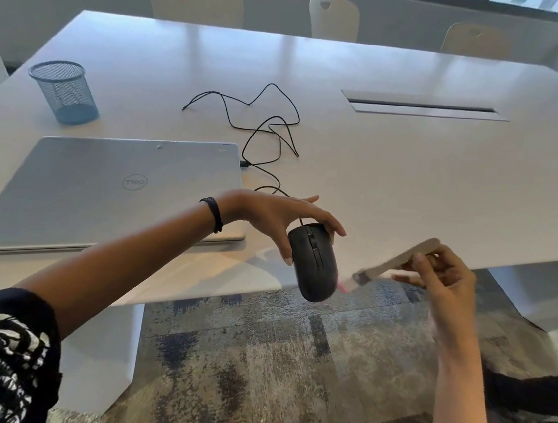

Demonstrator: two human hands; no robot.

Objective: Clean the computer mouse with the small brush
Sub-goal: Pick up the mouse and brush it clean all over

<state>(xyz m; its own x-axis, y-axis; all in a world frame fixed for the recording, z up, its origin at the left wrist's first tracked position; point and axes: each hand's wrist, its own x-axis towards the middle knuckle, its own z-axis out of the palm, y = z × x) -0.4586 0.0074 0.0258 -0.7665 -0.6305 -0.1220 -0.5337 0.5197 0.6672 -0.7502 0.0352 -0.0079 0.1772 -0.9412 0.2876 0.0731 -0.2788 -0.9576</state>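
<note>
Step in hand: brushing. The left hand (280, 218) held the black wired computer mouse (315, 266) by its front end, thumb on one flank and fingers (334, 227) curled over the other; the body hung below them, buttons up, off the desk (412, 177) edge and over carpet. The right hand (442, 280) pinched the pale handle of the small brush (392, 263), fingers (420, 260) closed round it. The pink bristles (343, 287) sat at the mouse's lower right flank, touching or just beside it; motion blur, can't tell which. Likely mid-stroke. Next move probably calls for short sweeps along the side seam and wheel slot, turning the mouse in the left fingers to expose new faces. The cable (269, 131) ran away beyond the left fingers. Readable writing: a "DELL" logo (135, 182) on the closed laptop (107, 193), left of the left fingers.
</note>
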